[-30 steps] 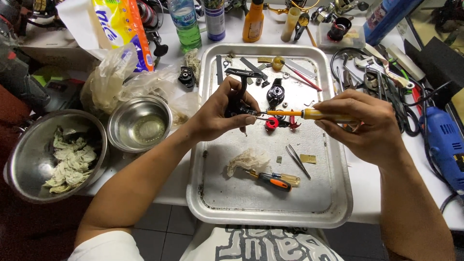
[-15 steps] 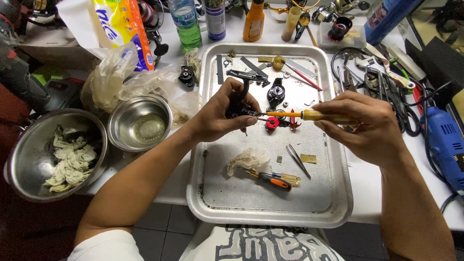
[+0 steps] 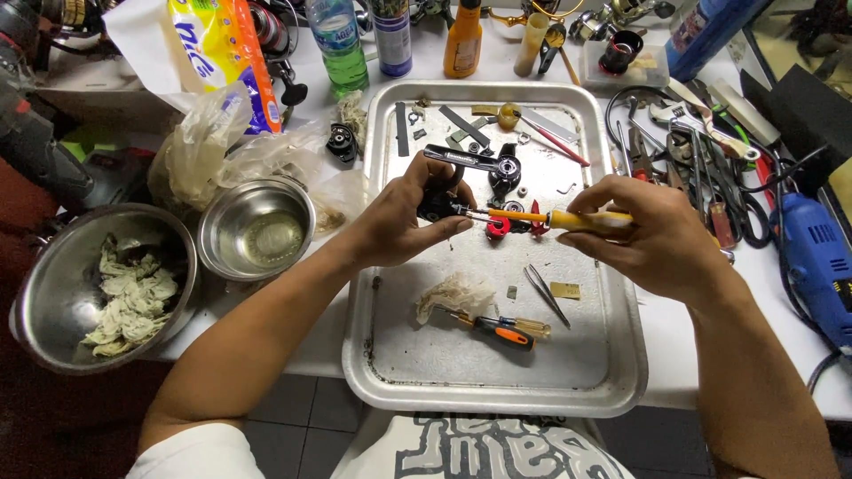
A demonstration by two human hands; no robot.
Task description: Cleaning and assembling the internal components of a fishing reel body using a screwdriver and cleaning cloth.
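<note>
Yellow screwdriver [image 3: 568,219] gripped in our right hand [image 3: 652,235], tip at the black part [image 3: 437,206] our left hand [image 3: 404,222] clasps, mid-frame above the tray [image 3: 399,355].

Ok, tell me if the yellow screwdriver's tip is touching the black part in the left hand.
Touching: the head view shows the yellow screwdriver tip meeting the black part, no gap visible, left hand gripping.

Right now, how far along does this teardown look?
Midway, probably. Done: loose parts lie on the metal tray. In hand: left hand grips a small black part, right hand drives a yellow screwdriver into it. Left: that part remains whole.
</note>
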